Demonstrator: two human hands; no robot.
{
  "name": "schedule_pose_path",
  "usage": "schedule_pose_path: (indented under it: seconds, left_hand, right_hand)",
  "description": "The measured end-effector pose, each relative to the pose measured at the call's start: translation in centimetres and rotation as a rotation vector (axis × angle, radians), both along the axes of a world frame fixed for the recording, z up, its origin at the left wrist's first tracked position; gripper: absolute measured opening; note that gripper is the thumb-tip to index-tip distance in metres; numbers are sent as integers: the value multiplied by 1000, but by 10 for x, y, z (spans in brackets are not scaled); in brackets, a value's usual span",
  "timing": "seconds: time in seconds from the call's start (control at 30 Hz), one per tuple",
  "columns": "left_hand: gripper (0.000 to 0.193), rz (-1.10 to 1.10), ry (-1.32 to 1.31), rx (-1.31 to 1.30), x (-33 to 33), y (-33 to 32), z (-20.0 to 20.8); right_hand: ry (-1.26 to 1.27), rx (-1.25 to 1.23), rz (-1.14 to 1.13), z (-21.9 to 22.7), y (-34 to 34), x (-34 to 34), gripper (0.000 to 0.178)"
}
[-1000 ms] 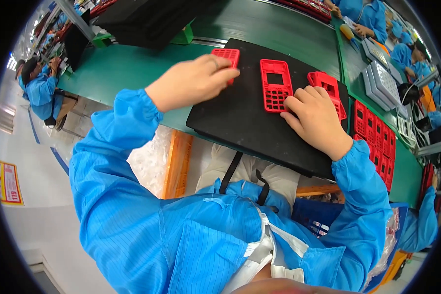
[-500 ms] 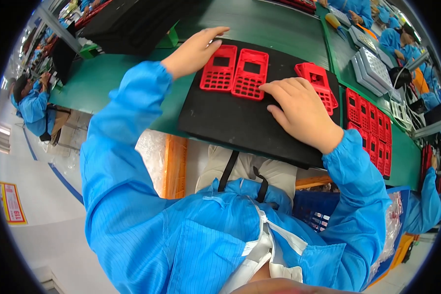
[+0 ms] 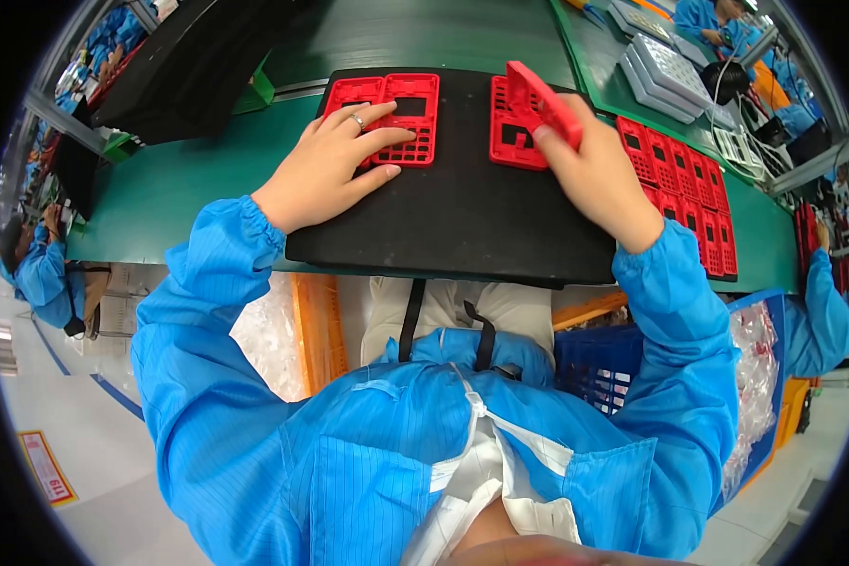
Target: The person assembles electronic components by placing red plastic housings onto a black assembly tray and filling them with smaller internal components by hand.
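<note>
Pressing flat w/ left hand (image 3: 325,165), fingers spread, on two red shells (image 3: 387,118) lying side by side at far left of black mat (image 3: 462,222). Pinching tilted red shell (image 3: 542,99) in right hand (image 3: 594,174), fingertips on its lower edge, lifted over another shell (image 3: 509,137) flat on mat.

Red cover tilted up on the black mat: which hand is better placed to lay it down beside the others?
Right. The right hand already grips the tilted red cover above another cover, while the left hand lies flat on the pair of covers at the black mat's far left.
</note>
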State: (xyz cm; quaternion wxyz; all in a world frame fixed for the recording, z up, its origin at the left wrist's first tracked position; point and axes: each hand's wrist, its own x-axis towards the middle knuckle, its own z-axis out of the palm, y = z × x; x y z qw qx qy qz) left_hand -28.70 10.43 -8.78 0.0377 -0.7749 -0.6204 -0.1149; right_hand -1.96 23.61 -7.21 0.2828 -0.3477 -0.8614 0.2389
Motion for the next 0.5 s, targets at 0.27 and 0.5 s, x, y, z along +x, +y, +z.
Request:
schedule_pose_path:
  seconds: [0.27, 0.5]
  left_hand:
    - [45, -197, 126, 129, 43, 21, 27]
    - [32, -206, 334, -121, 62, 94, 33]
  right_hand:
    - [718, -530, -181, 8, 47, 52, 20]
    - [819, -515, -200, 4, 19, 54, 43]
